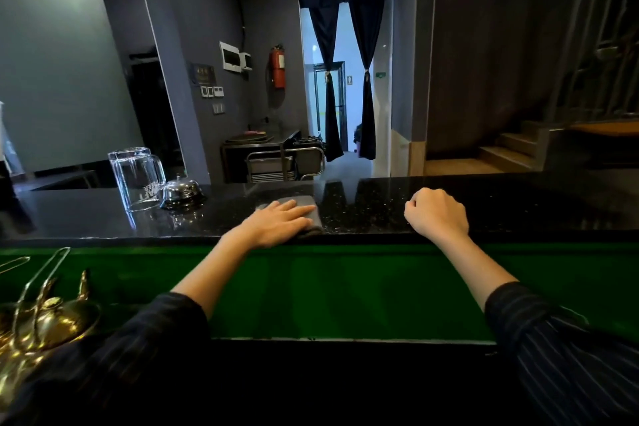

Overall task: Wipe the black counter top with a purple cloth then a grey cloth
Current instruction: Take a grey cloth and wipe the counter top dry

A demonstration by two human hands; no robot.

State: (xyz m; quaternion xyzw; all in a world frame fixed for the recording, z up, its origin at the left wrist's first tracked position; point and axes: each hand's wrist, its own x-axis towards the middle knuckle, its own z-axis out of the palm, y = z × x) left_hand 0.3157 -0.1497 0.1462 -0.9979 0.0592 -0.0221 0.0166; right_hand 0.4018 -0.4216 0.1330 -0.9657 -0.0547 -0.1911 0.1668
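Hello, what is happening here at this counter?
A person is wiping the black counter top. The left hand lies flat on a folded grey cloth near the counter's front edge. The right hand is closed in a loose fist, resting on the counter and holding nothing visible. A glass jug and a service bell stand to the left. No purple cloth is visible.

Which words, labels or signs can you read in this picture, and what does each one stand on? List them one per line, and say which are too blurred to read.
Glass mug: white print seen upside down, partly hidden by the bell; "BEER" is a likely reading, not certain.
Dark wall plaque: pale characters, too small to read.
Fire extinguisher: white label, blurred.
Green sign beside the doorway: unreadable.
Small door sign: a figure symbol, no words.
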